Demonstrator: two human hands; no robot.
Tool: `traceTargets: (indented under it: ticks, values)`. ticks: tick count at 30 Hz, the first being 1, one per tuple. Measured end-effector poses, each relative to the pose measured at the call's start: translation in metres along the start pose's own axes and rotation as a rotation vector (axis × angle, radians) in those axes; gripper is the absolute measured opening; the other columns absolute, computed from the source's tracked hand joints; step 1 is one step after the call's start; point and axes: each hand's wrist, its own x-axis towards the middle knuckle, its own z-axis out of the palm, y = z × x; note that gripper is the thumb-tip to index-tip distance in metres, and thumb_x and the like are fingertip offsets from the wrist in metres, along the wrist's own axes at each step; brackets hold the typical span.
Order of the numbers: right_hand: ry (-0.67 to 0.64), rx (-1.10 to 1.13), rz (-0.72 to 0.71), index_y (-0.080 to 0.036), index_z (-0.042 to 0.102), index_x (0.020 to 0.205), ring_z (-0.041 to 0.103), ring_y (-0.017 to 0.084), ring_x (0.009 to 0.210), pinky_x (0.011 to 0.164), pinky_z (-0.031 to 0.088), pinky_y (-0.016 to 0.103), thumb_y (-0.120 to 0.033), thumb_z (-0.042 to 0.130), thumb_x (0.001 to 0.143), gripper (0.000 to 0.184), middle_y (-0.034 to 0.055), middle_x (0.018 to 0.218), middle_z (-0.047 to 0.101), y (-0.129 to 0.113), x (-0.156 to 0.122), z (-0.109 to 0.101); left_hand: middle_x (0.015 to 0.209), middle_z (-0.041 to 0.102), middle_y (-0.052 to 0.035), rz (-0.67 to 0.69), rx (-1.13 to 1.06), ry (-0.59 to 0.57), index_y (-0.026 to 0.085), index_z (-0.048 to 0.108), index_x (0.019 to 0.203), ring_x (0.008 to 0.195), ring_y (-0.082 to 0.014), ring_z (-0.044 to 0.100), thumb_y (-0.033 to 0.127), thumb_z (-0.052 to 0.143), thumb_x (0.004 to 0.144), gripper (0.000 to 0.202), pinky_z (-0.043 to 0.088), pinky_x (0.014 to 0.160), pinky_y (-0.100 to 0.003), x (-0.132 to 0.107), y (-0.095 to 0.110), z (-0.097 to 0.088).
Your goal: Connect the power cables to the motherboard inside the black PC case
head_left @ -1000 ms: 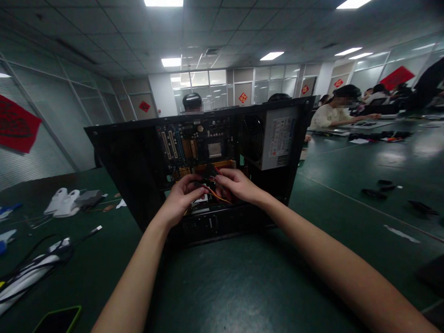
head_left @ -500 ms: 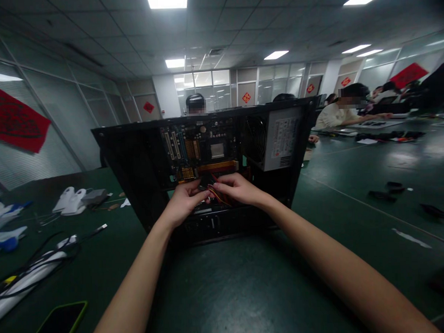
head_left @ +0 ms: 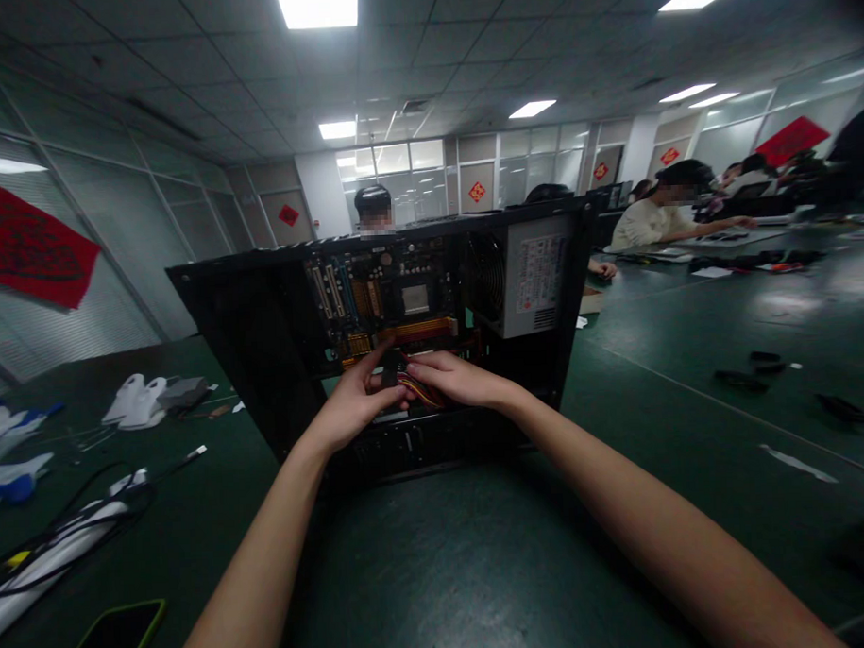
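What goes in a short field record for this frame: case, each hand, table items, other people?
Case: open computer case, upright on the green table, motherboard and power supply exposed.
Left hand: fingertips at a dark connector below the motherboard; grip unclear.
Right hand: over the coloured wires, fingertips meeting the left hand.
Table left: cables, phone in a green cover.
Others: person seated at the far table, right.

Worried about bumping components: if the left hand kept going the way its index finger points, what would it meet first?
Probably the motherboard, near its orange slots just beyond the index fingertip of the left hand, inside the open computer case. Depth is unclear, so the gap can't be judged.
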Motion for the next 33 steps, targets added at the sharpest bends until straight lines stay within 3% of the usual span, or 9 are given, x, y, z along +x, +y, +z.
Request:
traceTargets:
  ticks: [3, 6, 10, 17, 23, 33]
  values:
    - [-0.026, -0.009, 0.006, -0.015, 0.064, 0.091, 0.061, 0.018, 0.085, 0.08, 0.047, 0.03, -0.055, 0.047, 0.097, 0.044, 0.0058, 0.091, 0.07, 0.0, 0.001, 0.0, 0.083, 0.074, -0.0012, -0.021, -0.015, -0.004, 0.015, 0.031, 0.153, 0.079, -0.0174, 0.072, 0.032, 0.077, 0.078, 0.09, 0.056, 0.08, -0.03, 0.0, 0.0, -0.002]
    - [-0.02, -0.052, -0.009, -0.015, 0.064, 0.091, 0.059, 0.017, 0.083, 0.077, 0.046, 0.029, -0.054, 0.048, 0.097, 0.043, 0.0043, 0.089, 0.068, -0.003, 0.001, 0.001, 0.092, 0.075, -0.0052, -0.02, 0.031, -0.004, 0.016, 0.039, 0.147, 0.086, -0.0209, 0.073, 0.033, 0.078, 0.077, 0.082, 0.057, 0.082, -0.034, 0.0, -0.001, -0.002]
    - [0.012, -0.115, 0.029, -0.016, 0.062, 0.091, 0.053, 0.014, 0.068, 0.065, 0.042, 0.026, -0.052, 0.054, 0.095, 0.037, -0.0005, 0.074, 0.06, -0.008, -0.001, 0.001, 0.122, 0.068, -0.0111, 0.081, 0.199, 0.045, 0.017, 0.054, 0.134, 0.105, -0.0254, 0.068, 0.031, 0.08, 0.073, 0.068, 0.055, 0.09, -0.035, 0.002, -0.002, 0.001]
    - [-0.077, -0.085, 0.08, -0.015, 0.064, 0.094, 0.055, 0.015, 0.07, 0.066, 0.044, 0.026, -0.039, 0.062, 0.089, 0.024, -0.0006, 0.075, 0.061, -0.008, -0.003, -0.002, 0.113, 0.07, -0.009, 0.128, 0.357, 0.037, 0.015, 0.055, 0.136, 0.1, -0.0243, 0.066, 0.033, 0.075, 0.076, 0.065, 0.053, 0.086, -0.034, 0.004, -0.004, 0.005]
    - [-0.096, -0.092, 0.021, -0.016, 0.065, 0.094, 0.058, 0.018, 0.085, 0.08, 0.048, 0.03, -0.026, 0.061, 0.086, 0.014, 0.0012, 0.088, 0.067, 0.001, -0.001, -0.002, 0.11, 0.07, -0.0077, 0.141, 0.473, 0.023, 0.016, 0.056, 0.136, 0.089, -0.0206, 0.065, 0.026, 0.072, 0.077, 0.062, 0.051, 0.079, -0.031, 0.004, -0.004, 0.007]
    - [-0.182, -0.08, -0.006, -0.015, 0.065, 0.101, 0.061, 0.02, 0.093, 0.086, 0.049, 0.033, -0.017, 0.057, 0.082, 0.02, 0.0037, 0.101, 0.07, 0.001, -0.002, -0.003, 0.101, 0.07, -0.0068, 0.139, 0.544, 0.009, 0.018, 0.057, 0.136, 0.086, -0.0215, 0.064, 0.031, 0.073, 0.078, 0.062, 0.049, 0.077, -0.03, 0.002, -0.002, 0.01]
